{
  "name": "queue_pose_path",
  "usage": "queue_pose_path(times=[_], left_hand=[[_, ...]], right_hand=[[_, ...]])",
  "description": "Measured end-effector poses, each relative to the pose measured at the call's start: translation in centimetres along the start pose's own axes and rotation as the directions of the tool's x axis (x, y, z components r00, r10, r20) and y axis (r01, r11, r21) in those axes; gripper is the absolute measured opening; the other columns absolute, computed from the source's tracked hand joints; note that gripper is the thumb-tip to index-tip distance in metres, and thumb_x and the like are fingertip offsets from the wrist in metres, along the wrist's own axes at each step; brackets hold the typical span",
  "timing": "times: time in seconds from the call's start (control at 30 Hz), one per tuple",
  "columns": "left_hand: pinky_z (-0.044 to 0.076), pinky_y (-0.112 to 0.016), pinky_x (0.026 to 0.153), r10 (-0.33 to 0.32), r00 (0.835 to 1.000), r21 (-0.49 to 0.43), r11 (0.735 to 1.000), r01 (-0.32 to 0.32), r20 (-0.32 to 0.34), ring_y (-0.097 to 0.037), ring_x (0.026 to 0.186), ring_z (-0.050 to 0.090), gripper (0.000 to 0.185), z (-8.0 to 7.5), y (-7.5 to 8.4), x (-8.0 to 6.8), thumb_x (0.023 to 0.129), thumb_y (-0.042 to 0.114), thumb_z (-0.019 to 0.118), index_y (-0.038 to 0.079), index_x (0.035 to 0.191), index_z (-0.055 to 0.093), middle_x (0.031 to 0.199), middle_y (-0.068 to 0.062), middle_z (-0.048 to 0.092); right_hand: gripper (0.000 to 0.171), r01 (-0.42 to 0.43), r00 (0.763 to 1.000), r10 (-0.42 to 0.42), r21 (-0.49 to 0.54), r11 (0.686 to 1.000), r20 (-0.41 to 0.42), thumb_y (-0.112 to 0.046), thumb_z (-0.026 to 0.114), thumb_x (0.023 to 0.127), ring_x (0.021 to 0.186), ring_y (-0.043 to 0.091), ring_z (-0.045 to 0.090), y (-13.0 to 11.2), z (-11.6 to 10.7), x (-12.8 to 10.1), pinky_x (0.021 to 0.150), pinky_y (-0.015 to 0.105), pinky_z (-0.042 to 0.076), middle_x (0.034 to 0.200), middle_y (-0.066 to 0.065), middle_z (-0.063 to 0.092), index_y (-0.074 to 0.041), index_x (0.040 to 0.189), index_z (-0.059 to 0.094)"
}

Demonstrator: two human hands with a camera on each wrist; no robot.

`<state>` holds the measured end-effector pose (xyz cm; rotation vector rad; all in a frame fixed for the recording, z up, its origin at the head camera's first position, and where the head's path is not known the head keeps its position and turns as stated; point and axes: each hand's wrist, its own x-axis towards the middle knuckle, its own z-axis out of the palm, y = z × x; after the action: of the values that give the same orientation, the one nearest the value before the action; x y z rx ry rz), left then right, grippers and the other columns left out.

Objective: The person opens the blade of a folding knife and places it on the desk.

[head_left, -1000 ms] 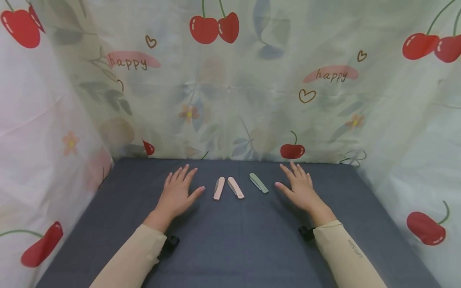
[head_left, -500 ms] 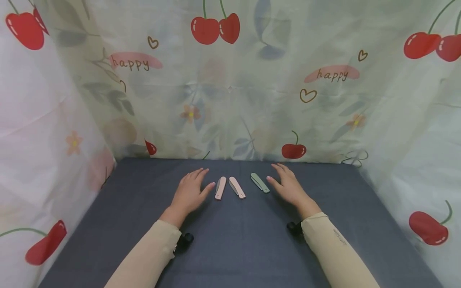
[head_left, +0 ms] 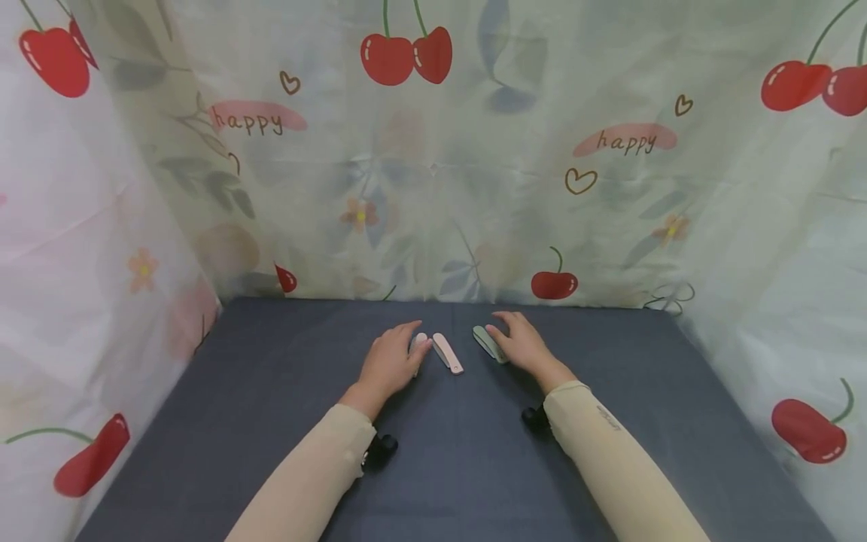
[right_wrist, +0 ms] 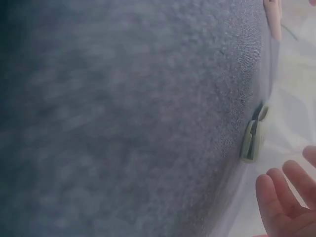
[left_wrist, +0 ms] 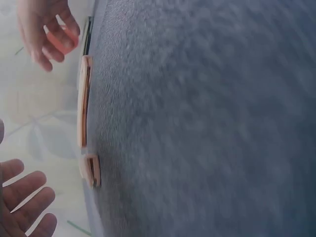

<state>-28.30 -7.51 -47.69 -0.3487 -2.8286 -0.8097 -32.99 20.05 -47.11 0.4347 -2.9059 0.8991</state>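
Note:
Two pink folding knives and one green one lie folded on the dark cloth. My left hand (head_left: 389, 360) hovers over the left pink folding knife (head_left: 421, 337) and partly hides it. Beside that lies the other pink folding knife (head_left: 447, 354), untouched. Over at the right, my right hand (head_left: 530, 348) hangs above the lower end of the green folding knife (head_left: 485, 340). Each wrist view shows loosely spread fingers apart from the knives: the left hand (left_wrist: 27, 202) near the pink folding knife (left_wrist: 91, 170), the right hand (right_wrist: 291, 202) near the green folding knife (right_wrist: 251, 140).
A dark grey cloth (head_left: 447, 467) covers the table. White curtains (head_left: 433, 188) printed with cherries, leaves and "happy" stand at the back and both sides. A black wrist camera (head_left: 381, 452) sits under the left sleeve, another black camera (head_left: 535, 418) under the right.
Both hands have moved inward, the left rightward over the left pink folding knife, the right leftward over the green one. The knives stay where they lay.

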Motion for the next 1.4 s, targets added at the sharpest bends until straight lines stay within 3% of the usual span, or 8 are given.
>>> queue_pose_path(times=[0.2, 0.33, 0.67, 0.87, 1.0, 1.13, 1.3, 1.4], left_hand=[[0.035, -0.051, 0.110, -0.001, 1.000, -0.005, 1.000, 0.001, 0.007, -0.033, 0.131, 0.051, 0.053, 1.2, 0.7, 0.8, 0.103, 0.044, 0.054, 0.013, 0.145, 0.052, 0.143, -0.010, 0.056], [0.037, -0.051, 0.108, -0.001, 1.000, 0.005, 1.000, 0.001, 0.008, -0.033, 0.128, 0.053, 0.052, 1.8, 0.9, 1.2, 0.103, 0.045, 0.052, 0.012, 0.143, 0.054, 0.140, -0.010, 0.059], [0.044, -0.050, 0.101, -0.009, 1.000, -0.025, 1.000, 0.010, 0.014, -0.031, 0.119, 0.059, 0.041, 3.1, 2.7, 1.3, 0.103, 0.039, 0.056, 0.014, 0.134, 0.064, 0.128, -0.007, 0.066], [0.045, -0.049, 0.100, -0.051, 0.998, -0.101, 0.993, 0.053, 0.021, -0.030, 0.118, 0.059, 0.040, 4.0, 3.7, 1.4, 0.103, 0.040, 0.055, 0.015, 0.134, 0.064, 0.127, -0.007, 0.066], [0.047, -0.047, 0.097, -0.040, 0.999, -0.181, 0.983, 0.039, 0.000, -0.029, 0.112, 0.063, 0.039, 4.5, 4.4, 1.2, 0.103, 0.037, 0.055, 0.013, 0.132, 0.064, 0.123, -0.008, 0.069], [0.051, -0.044, 0.090, -0.037, 0.999, -0.234, 0.972, 0.031, -0.021, -0.025, 0.103, 0.068, 0.037, 5.3, 5.0, 0.5, 0.104, 0.034, 0.055, 0.011, 0.131, 0.065, 0.117, -0.007, 0.071], [0.052, -0.043, 0.091, -0.044, 0.999, -0.326, 0.945, 0.035, -0.020, -0.024, 0.108, 0.067, 0.037, 5.9, 5.8, -0.5, 0.104, 0.034, 0.055, 0.010, 0.131, 0.065, 0.121, -0.008, 0.069], [0.051, -0.043, 0.094, -0.053, 0.998, -0.364, 0.931, 0.040, -0.027, -0.024, 0.112, 0.065, 0.038, 5.9, 6.2, -0.8, 0.104, 0.034, 0.055, 0.009, 0.131, 0.064, 0.123, -0.008, 0.068]], right_hand=[[0.045, -0.062, 0.996, 0.063, -0.024, 0.998, 0.060, -0.028, 0.055, 0.104, 0.111, 0.034, 0.058, 0.2, 0.7, 1.3, 0.097, 0.051, 0.044, 0.126, 0.021, 0.059, 0.000, 0.139, 0.054], [0.037, -0.067, 0.993, 0.069, -0.029, 0.997, 0.098, -0.020, 0.058, 0.100, 0.097, 0.030, 0.063, 0.2, 0.9, 1.8, 0.087, 0.046, 0.049, 0.108, 0.018, 0.066, 0.003, 0.129, 0.060], [0.014, -0.130, 0.982, 0.143, -0.108, 0.986, 0.124, -0.005, 0.063, 0.091, 0.074, 0.024, 0.055, -0.3, 1.6, 2.5, 0.070, 0.037, 0.044, 0.080, 0.009, 0.059, 0.001, 0.101, 0.070], [0.017, -0.203, 0.973, 0.215, -0.133, 0.970, 0.083, -0.007, 0.066, 0.087, 0.074, 0.024, 0.057, -1.2, 1.6, 1.9, 0.068, 0.037, 0.048, 0.088, 0.010, 0.064, -0.001, 0.102, 0.070], [0.025, -0.279, 0.958, 0.280, -0.029, 0.960, 0.058, -0.010, 0.071, 0.086, 0.078, 0.025, 0.062, -1.5, 1.8, 1.2, 0.073, 0.040, 0.052, 0.096, 0.012, 0.068, -0.001, 0.109, 0.070], [0.028, -0.332, 0.943, 0.322, 0.163, 0.929, 0.084, -0.010, 0.072, 0.088, 0.080, 0.023, 0.064, -1.9, 2.0, 0.0, 0.071, 0.037, 0.053, 0.100, 0.014, 0.069, 0.001, 0.114, 0.068], [0.030, -0.359, 0.932, 0.341, 0.439, 0.823, 0.122, -0.003, 0.069, 0.091, 0.079, 0.021, 0.065, -3.0, 1.9, -1.8, 0.066, 0.033, 0.054, 0.103, 0.018, 0.069, 0.005, 0.120, 0.063], [0.032, -0.352, 0.932, 0.340, 0.519, 0.779, 0.121, -0.003, 0.070, 0.092, 0.079, 0.022, 0.066, -4.0, 1.7, -2.7, 0.066, 0.035, 0.056, 0.103, 0.019, 0.068, 0.004, 0.122, 0.062]])
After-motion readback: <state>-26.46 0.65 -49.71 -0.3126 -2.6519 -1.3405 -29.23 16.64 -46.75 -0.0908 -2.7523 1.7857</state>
